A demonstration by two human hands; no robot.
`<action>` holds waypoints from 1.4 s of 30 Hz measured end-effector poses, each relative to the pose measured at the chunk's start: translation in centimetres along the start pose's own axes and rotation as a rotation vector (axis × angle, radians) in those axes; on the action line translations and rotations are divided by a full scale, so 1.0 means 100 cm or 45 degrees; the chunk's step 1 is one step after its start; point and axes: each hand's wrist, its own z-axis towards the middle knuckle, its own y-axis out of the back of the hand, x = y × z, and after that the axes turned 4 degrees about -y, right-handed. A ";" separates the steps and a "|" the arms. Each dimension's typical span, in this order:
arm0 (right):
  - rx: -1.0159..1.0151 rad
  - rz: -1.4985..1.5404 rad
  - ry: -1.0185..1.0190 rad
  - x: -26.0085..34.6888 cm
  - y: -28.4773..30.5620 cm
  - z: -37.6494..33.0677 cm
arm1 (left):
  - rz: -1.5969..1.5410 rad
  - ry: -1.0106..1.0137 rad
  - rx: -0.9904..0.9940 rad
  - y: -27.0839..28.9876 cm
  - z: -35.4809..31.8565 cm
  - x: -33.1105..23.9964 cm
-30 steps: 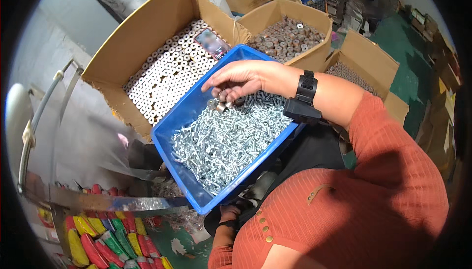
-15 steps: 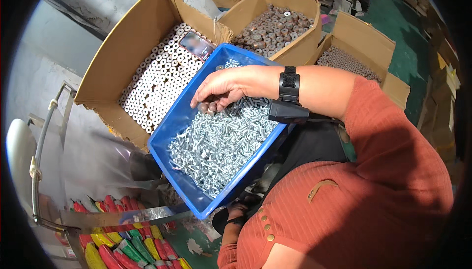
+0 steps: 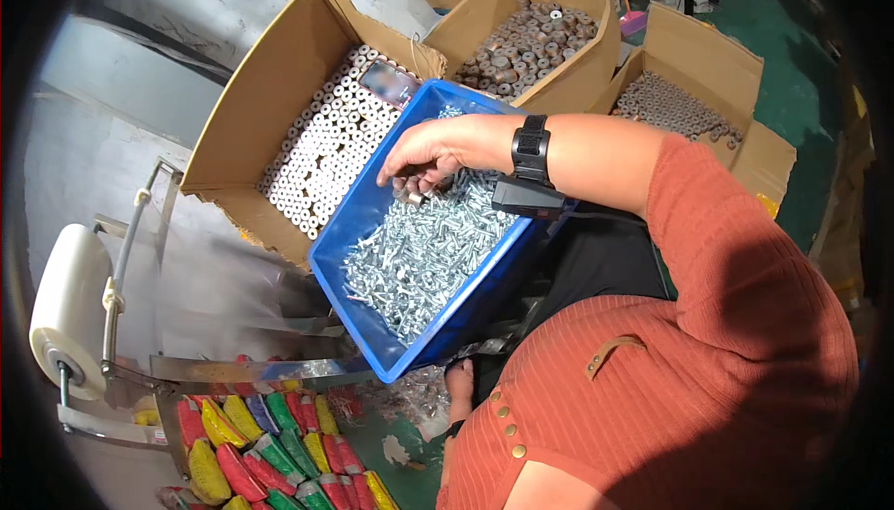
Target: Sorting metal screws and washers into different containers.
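Item: silver screws (image 3: 424, 249), loose in blue bin (image 3: 340, 263) on our lap. Right hand (image 3: 433, 151) pinches several at bin's 12 o'clock; left hand (image 3: 458, 389) hidden, grip unclear. Small, hard, slippery; we judge fingertip pinch best.

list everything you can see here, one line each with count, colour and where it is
blue bin: one, centre, tilted
screws: heap, silvery, in the bin
cardboard boxes: three, brown, behind the bin
pale tubes: many, left box
dark round parts: many, middle box
film roll: one, white, far left
sachets: many, red, yellow, green, bottom left
wrist strap: one, black, right wrist
right hand: fingers down among the screws
left hand: partly hidden, lower centre, under the bin
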 end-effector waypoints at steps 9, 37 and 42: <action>-0.059 -0.059 0.141 0.004 -0.012 -0.006 | -0.129 -0.049 0.142 -0.063 -0.003 0.043; -0.037 -0.206 0.027 0.001 -0.025 -0.026 | 0.178 -0.107 -0.315 -0.067 0.046 0.037; -0.041 -0.307 -0.055 0.002 -0.024 -0.010 | 0.181 0.019 -0.168 -0.079 0.049 0.048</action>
